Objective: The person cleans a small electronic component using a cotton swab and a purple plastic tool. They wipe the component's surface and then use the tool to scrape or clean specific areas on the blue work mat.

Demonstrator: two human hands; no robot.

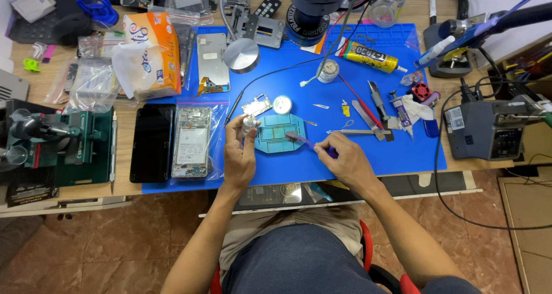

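Brushing is the step in hand: the right hand (345, 163) is pinching a purple brush (307, 141) by its handle end, bristle tip resting on the right side of the teal holder (275, 134). The holder is sitting near the front edge of the blue mat (379, 150), about mid-width. The left hand (238, 153) is gripping a small bottle (248, 124) between thumb and fingers, upright, just beside the holder's left edge. Whether the bottle is capped is too small to tell. A small board (256, 105) and a round tin (282, 105) are lying just behind the holder. Tweezers (352, 132) are lying to the right, a dark phone (152, 142) and an opened phone (191, 141) on the mat's left end. Judging by the pose, the next move is calling for short, light strokes across the holder's face, with the bottle kept upright and clear of the brush.
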